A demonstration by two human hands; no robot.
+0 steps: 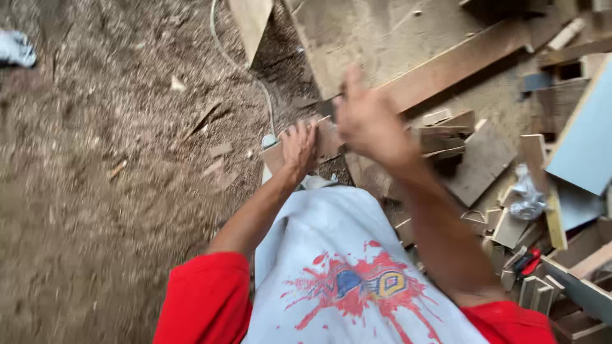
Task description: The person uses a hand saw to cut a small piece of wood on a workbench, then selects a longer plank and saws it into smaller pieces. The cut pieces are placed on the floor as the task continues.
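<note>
My left hand (298,148) grips a small flat wooden piece (328,137) low in front of me, fingers curled over its top edge. My right hand (364,116) is raised just to the right of it, blurred by motion, fingers spread and holding nothing I can make out. It hovers over the right end of the wooden piece. Both forearms reach out from red sleeves over a white shirt with a red splash print.
Sawdust-covered ground (108,178) fills the left. A white cable (255,76) runs down to my left hand. A long plank (459,60) lies behind, wood offcuts (472,159) pile to the right, with a pale blue panel (586,140) and a red-handled tool (528,261).
</note>
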